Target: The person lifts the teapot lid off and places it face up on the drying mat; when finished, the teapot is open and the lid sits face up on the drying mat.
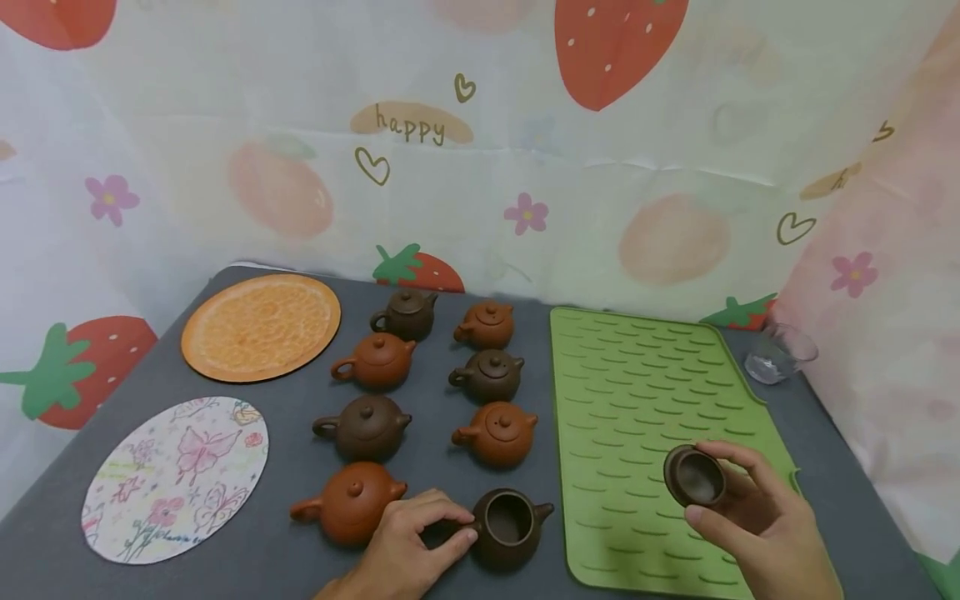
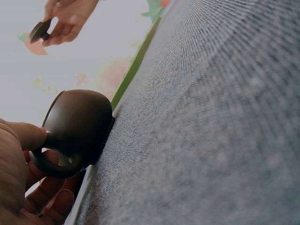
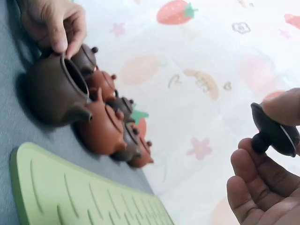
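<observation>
A dark brown teapot (image 1: 504, 533) without its lid stands at the front of the grey cloth, its round opening showing and its spout to the right. My left hand (image 1: 420, 537) pinches its handle (image 2: 56, 166) between thumb and finger. Over the green mat, my right hand (image 1: 772, 517) holds a dark brown teapot lid (image 1: 695, 477) by the edge, hollow underside towards the head camera. In the right wrist view the lid's round knob (image 3: 260, 143) points down towards the fingers. An orange-brown teapot (image 1: 356, 504) with its lid on sits just left of my left hand.
Several lidded teapots, dark brown (image 1: 371, 429) and orange-brown (image 1: 495, 433), stand in two columns behind. A green ridged mat (image 1: 622, 417) lies at the right, a clear glass cup (image 1: 776, 354) beyond it. An orange round mat (image 1: 262, 329) and a butterfly-patterned mat (image 1: 176, 479) lie left.
</observation>
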Demonstrator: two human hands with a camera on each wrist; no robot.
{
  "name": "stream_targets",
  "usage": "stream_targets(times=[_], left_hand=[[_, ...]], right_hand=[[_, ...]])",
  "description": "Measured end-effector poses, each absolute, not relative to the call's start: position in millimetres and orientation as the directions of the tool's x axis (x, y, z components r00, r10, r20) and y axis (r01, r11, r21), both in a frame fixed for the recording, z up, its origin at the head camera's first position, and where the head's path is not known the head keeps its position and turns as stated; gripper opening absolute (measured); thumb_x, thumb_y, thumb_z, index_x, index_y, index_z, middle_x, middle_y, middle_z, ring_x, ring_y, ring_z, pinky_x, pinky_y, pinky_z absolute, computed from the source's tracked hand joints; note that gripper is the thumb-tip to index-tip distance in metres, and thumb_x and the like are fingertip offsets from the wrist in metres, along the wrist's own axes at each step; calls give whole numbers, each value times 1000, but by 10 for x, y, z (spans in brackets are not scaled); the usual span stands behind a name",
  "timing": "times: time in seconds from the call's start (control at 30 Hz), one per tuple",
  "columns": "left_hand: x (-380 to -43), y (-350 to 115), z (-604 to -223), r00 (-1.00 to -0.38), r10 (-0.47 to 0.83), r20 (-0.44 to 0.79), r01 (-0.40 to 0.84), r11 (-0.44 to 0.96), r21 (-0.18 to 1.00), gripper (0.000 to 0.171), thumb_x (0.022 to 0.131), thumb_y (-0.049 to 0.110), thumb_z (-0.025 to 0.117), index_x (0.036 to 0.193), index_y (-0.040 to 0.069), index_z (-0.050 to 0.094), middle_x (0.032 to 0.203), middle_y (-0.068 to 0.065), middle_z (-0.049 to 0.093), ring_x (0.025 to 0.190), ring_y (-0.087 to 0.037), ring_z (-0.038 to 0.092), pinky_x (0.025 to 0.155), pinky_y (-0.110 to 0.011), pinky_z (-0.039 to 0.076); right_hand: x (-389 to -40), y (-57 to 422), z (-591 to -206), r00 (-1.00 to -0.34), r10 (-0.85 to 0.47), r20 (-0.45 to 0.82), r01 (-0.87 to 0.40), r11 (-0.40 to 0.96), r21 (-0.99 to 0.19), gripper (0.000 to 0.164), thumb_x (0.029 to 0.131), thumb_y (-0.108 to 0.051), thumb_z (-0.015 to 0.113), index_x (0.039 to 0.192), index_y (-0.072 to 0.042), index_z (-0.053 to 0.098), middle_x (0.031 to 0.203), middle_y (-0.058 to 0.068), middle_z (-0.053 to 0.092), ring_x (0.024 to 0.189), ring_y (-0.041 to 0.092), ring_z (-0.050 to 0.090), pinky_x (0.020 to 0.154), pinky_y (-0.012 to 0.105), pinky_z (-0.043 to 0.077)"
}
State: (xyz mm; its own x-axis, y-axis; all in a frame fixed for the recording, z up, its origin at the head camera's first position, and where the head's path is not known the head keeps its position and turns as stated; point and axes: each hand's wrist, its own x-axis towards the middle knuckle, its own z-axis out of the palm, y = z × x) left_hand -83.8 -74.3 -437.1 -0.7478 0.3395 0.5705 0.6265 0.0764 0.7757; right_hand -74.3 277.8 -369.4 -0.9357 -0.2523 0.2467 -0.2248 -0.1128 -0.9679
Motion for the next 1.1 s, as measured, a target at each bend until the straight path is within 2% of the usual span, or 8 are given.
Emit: stream_targets(times=[0.2, 0.4, 0.63, 0.87, 1.1], left_hand=[[-846, -745, -4348, -751, 336, 569, 623, 74, 779, 18, 81, -11, 71, 93, 2, 68, 82, -4, 63, 74, -13, 61, 68, -29, 53], [-871, -739, -4407, -753, 327, 571, 626, 91, 774, 19, 80, -10, 73, 93, 3, 69, 82, -3, 63, 74, -13, 61, 66, -31, 53], [-946, -762, -4684, -774, 332, 539, 601, 117, 791, 16, 86, 3, 73, 99, 12, 70, 86, 4, 64, 77, -9, 61, 68, -31, 53], [-840, -743, -4328, -779, 328, 534, 593, 107, 798, 17, 81, -9, 73, 93, 2, 69, 82, -3, 63, 74, -13, 61, 68, -32, 53], [-824, -748, -4333, -780, 341, 525, 585, 99, 805, 16, 81, -9, 72, 93, 2, 69, 83, -3, 64, 76, -13, 61, 68, -32, 53]], right_hand=[[-685, 2920, -3794, -961, -169, 218, -207, -86, -975, 64, 89, 23, 48, 147, -1, 33, 129, 6, 59, 112, 18, 59, 80, 33, 53], [-652, 3055, -3841, -987, -35, 160, -161, 25, -987, 63, 90, 19, 54, 145, -6, 39, 124, -1, 62, 106, 13, 62, 77, 29, 53], [-606, 3219, -3954, -992, 33, 119, -116, 89, -989, 62, 90, 16, 57, 145, -9, 40, 118, -4, 63, 101, 10, 64, 77, 29, 54], [-597, 3359, -4065, -990, 139, 37, -1, 250, -968, 60, 91, 3, 64, 143, -16, 41, 108, -14, 64, 89, 6, 66, 70, 29, 55], [-586, 3504, -4269, -985, 167, 41, 22, 361, -932, 61, 89, 2, 67, 141, -17, 42, 101, -15, 63, 82, 7, 66, 69, 30, 55]])
